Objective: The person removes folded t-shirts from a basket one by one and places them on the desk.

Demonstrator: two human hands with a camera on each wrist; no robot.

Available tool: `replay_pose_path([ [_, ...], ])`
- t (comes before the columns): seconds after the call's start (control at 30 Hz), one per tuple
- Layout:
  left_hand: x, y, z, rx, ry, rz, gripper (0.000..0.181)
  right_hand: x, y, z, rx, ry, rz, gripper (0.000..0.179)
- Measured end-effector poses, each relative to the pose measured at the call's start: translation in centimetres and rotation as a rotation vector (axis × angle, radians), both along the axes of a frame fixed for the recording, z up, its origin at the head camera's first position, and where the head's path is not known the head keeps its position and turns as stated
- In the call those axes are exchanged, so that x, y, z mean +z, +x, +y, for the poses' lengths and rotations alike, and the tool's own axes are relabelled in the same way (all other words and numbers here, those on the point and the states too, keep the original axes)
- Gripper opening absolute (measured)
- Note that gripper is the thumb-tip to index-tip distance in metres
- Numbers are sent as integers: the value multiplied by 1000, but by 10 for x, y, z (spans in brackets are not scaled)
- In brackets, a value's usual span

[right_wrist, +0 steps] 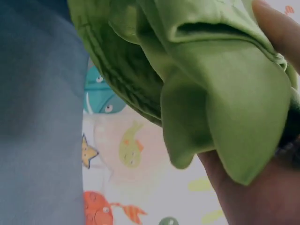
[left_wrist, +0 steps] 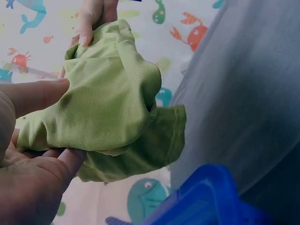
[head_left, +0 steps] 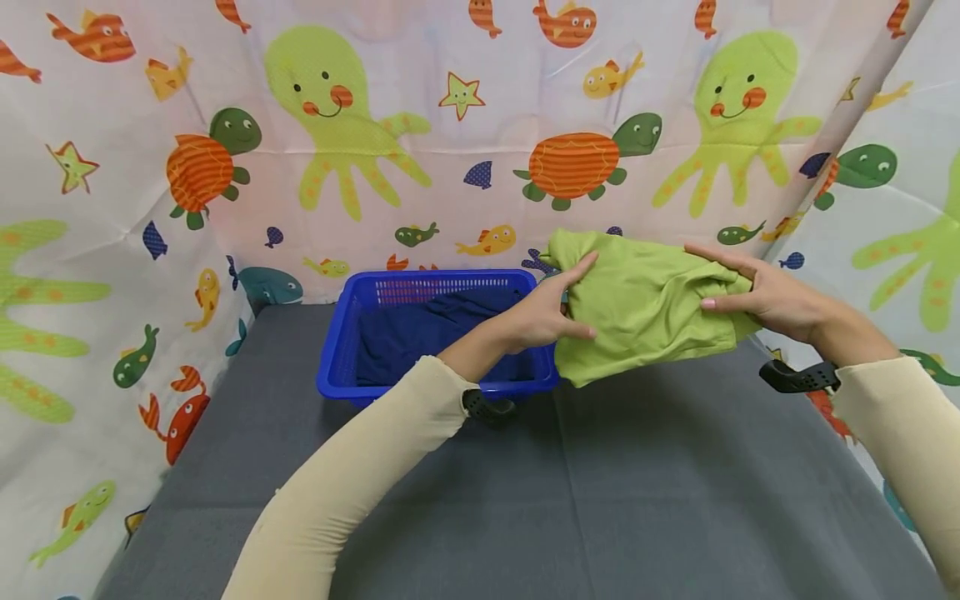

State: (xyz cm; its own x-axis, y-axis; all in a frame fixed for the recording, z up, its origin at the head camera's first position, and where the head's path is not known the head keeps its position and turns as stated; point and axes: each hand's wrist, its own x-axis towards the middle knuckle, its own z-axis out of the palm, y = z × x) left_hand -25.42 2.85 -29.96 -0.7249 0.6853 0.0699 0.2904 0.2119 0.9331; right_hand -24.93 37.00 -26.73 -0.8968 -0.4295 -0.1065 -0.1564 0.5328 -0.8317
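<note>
A lime-green garment (head_left: 645, 304), loosely folded with stitched hems, is held up above the table between both hands. My left hand (head_left: 542, 315) grips its left end, thumb on one face and fingers beneath, as the left wrist view also shows. At the opposite end, my right hand (head_left: 783, 298) holds it between thumb and fingers. In the right wrist view the garment (right_wrist: 248, 103) hangs in folds that hide part of the hand. Just left of it, a blue plastic basket (head_left: 337, 342) contains a dark navy cloth (head_left: 405, 329). The left forearm crosses over the basket's front right part.
The table is covered with grey cloth (head_left: 585, 500), creased down the middle. Behind it and at both sides hangs a white curtain (head_left: 450, 192) printed with sea animals. Black straps (head_left: 798, 377) circle both wrists.
</note>
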Motion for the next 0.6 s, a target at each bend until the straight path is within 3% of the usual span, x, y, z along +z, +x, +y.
replay_pose_path([
  [0.33,-11,7,22,-14,9,-27,104,-10,12,23,5,58,33,81],
  [0.6,-21,14,44,-36,-1,-53,106,-19,25,43,8,-37,-106,79],
])
